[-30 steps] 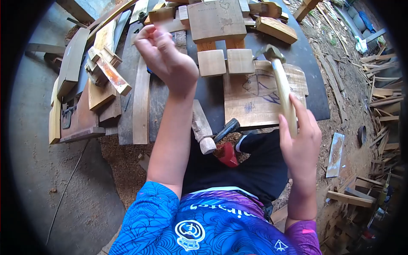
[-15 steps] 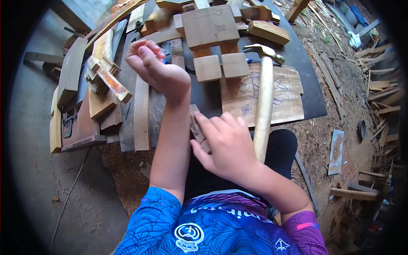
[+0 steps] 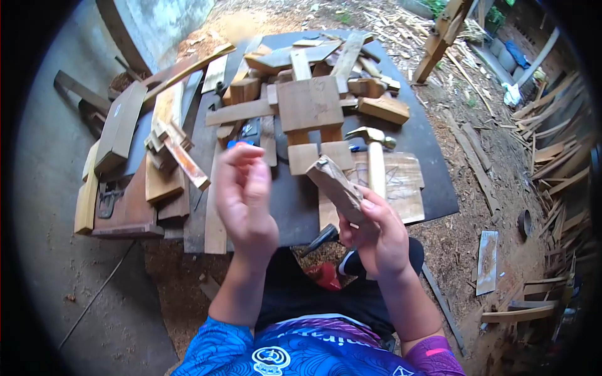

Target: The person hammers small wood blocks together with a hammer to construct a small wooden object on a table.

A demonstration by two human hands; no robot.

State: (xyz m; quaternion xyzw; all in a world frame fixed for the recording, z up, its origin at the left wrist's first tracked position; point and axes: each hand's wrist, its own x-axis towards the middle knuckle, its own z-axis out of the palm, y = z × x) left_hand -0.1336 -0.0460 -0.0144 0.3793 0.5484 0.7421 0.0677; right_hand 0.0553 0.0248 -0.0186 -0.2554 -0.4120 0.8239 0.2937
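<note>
My right hand (image 3: pixel 379 235) grips a short, rough wood offcut (image 3: pixel 338 188), tilted up and leftward, with a dark uneven mark on its upper end. My left hand (image 3: pixel 248 203) is raised to the left of it, fingers curled in toward the thumb; whatever they hold, if anything, is too small to make out. Beyond both hands stands an assembly of wood blocks (image 3: pixel 310 103). A claw hammer (image 3: pixel 376 160) lies on a marked flat board (image 3: pixel 404 185), its lower handle hidden behind my right hand. Near my lap a dark tool handle (image 3: pixel 321 240) shows.
Several wood pieces lie at the back of the dark table (image 3: pixel 433 194). To the left are a stack of small wood sticks (image 3: pixel 169 150) and a long block (image 3: pixel 122 128). A wooden post (image 3: pixel 442 41) rises at the back right, with scrap wood (image 3: pixel 555 160) piled beyond.
My right hand has lifted the wood offcut from beside my left forearm to above the table's front edge. My left arm has drawn back toward me, and the view has tilted up.
</note>
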